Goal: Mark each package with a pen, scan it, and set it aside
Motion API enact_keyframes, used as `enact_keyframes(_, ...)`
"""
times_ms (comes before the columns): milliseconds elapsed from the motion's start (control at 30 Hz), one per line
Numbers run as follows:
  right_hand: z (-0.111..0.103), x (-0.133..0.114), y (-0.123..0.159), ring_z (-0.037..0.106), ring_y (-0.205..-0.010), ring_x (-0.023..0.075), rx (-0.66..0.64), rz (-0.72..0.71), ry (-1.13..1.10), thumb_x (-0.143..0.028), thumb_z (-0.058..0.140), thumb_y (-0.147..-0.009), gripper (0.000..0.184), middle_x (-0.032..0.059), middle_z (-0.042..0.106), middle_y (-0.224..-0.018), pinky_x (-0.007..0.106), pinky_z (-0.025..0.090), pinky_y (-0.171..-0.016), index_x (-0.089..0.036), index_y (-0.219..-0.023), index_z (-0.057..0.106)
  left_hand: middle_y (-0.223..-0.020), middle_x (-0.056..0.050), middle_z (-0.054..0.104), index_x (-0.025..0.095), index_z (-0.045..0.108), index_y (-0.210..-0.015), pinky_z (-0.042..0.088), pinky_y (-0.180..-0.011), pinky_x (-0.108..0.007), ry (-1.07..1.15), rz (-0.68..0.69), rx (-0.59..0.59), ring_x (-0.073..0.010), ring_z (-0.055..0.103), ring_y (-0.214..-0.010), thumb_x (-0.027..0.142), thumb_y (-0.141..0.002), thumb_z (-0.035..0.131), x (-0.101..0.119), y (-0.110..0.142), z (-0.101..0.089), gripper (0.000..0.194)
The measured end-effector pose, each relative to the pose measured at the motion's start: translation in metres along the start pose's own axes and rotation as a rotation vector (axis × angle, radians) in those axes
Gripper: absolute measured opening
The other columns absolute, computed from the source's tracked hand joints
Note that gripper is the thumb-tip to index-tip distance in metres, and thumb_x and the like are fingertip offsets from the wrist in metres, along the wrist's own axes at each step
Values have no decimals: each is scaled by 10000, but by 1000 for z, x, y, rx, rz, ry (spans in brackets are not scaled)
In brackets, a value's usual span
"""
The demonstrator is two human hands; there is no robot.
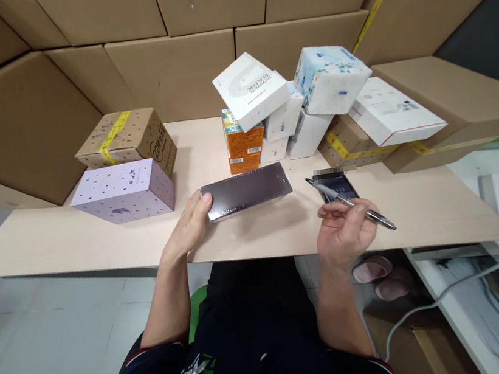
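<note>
My left hand (192, 222) grips the left end of a dark, shrink-wrapped box (247, 189), its thumb on the near corner and the other fingers partly hidden behind. The box seems tilted, with its right end a little above the table. In my right hand (349, 229) is a grey and black pen (377, 217), pinched between thumb and fingers with its dark tip pointing up and left. Just behind the pen a phone (345, 185) lies face up on the table, its screen lit and partly covered by the hand and pen.
Left on the table (146, 243) stand a lilac box (116, 192) and a taped carton (126, 136). Behind the dark box are orange boxes (246, 141), a white power bank box (250, 89) and a tissue pack (331, 78). A flat white box (395, 109) rests on cartons at right.
</note>
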State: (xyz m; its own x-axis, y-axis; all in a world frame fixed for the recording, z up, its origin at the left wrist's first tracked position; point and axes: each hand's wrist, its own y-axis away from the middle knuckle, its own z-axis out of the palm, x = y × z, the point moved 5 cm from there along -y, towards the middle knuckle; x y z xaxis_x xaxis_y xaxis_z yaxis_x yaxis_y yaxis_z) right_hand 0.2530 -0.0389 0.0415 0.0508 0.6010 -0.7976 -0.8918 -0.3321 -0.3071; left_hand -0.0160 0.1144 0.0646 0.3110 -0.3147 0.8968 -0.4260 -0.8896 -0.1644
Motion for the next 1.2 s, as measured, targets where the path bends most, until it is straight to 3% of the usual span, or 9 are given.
enact_keyframes(200, 4, -10, -3, 584, -444, 139, 42, 35, -3, -491, 507, -962, 269, -88, 529, -511, 277, 488, -481, -236, -880, 535, -1412, -75, 569, 348, 435, -1443, 430, -1126, -480, 134, 313, 226, -246, 530, -1338, 526, -1024, 423, 15, -2, 9, 456)
enact_keyframes(267, 11, -14, -2, 615, -473, 147, -10, 70, -30, -509, 460, -968, 320, -73, 533, -520, 284, 502, -492, -222, -895, 581, -1369, -75, 558, 350, 515, -1376, 435, -1118, -487, 68, 433, 225, -251, 505, -1344, 555, -1005, 458, 24, 3, 14, 428)
enact_keyframes(333, 21, -19, 0, 660, -537, 160, -91, 73, -25, -516, 450, -970, 344, -44, 585, -573, 293, 519, -515, -217, -923, 614, -1318, -77, 534, 322, 609, -1264, 443, -1103, -486, -47, 496, 210, -265, 478, -1336, 560, -935, 605, 30, 7, 19, 407)
enact_keyframes(400, 32, -28, 3, 690, -602, 165, -185, 37, 19, -456, 562, -936, 231, -34, 640, -650, 313, 549, -569, -234, -959, 620, -1267, -76, 518, 302, 644, -1189, 454, -1083, -482, -139, 516, 204, -265, 476, -1303, 475, -871, 730, 34, 10, 20, 372)
enact_keyframes(500, 52, -42, 10, 689, -621, 147, -323, -51, 72, -334, 697, -871, 149, -54, 662, -724, 330, 581, -637, -271, -969, 603, -1242, -75, 514, 294, 659, -1132, 465, -1057, -478, -190, 560, 159, -261, 478, -1274, 372, -874, 742, 36, 14, 22, 282)
enact_keyframes(633, 79, -52, 15, 662, -600, 136, -469, -125, 15, -339, 624, -932, 78, -57, 638, -716, 304, 563, -578, -264, -926, 606, -1236, -80, 502, 282, 663, -1109, 498, -997, -441, -191, 648, 120, -254, 497, -1240, 332, -864, 758, 39, 19, 23, 268)
enact_keyframes(767, 99, -41, 18, 692, -642, 130, -580, -167, 138, -357, 538, -988, 168, -18, 699, -794, 290, 583, -594, -244, -989, 661, -1247, -89, 473, 262, 649, -1128, 520, -956, -418, -186, 739, 130, -236, 518, -1201, 299, -862, 762, 43, 24, 25, 291)
enact_keyframes(933, 103, -21, 23, 682, -602, 115, -632, -227, 272, -337, 536, -991, 145, -38, 683, -736, 258, 561, -566, -240, -971, 641, -1244, -89, 487, 274, 654, -1139, 523, -957, -451, -202, 739, 142, -254, 528, -1185, 300, -855, 761, 42, 26, 26, 305)
enact_keyframes(1200, 102, -20, 26, 649, -558, 110, -633, -368, 304, -313, 520, -988, 134, -35, 655, -741, 269, 554, -554, -241, -966, 630, -1247, -87, 475, 277, 645, -1140, 527, -943, -454, -175, 735, 154, -251, 526, -1179, 315, -863, 752, 37, 24, 27, 300)
